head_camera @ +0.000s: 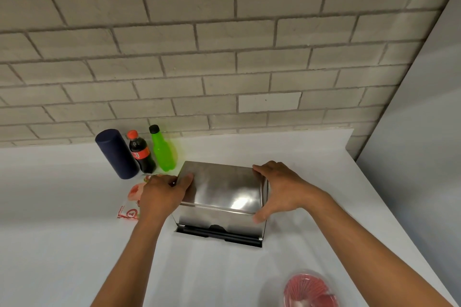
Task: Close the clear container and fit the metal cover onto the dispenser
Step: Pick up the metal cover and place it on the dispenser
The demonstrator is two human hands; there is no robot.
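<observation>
The shiny rectangular metal cover [220, 185] sits atop the dispenser's black base [219, 234] at the centre of the white tabletop [62, 207]. The left hand [163, 195] and right hand [282, 188] clasp its opposite ends, each grip closed on the cover. The clear round container [310, 289], holding red contents, stands near right.

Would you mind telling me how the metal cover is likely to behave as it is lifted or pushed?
The metal cover looks like thin polished sheet, so probably stiff yet light. Its glossy surface may be slippery; the left hand and right hand grip opposite edges. Being a flat-sided box, it should slide, not roll.
</observation>
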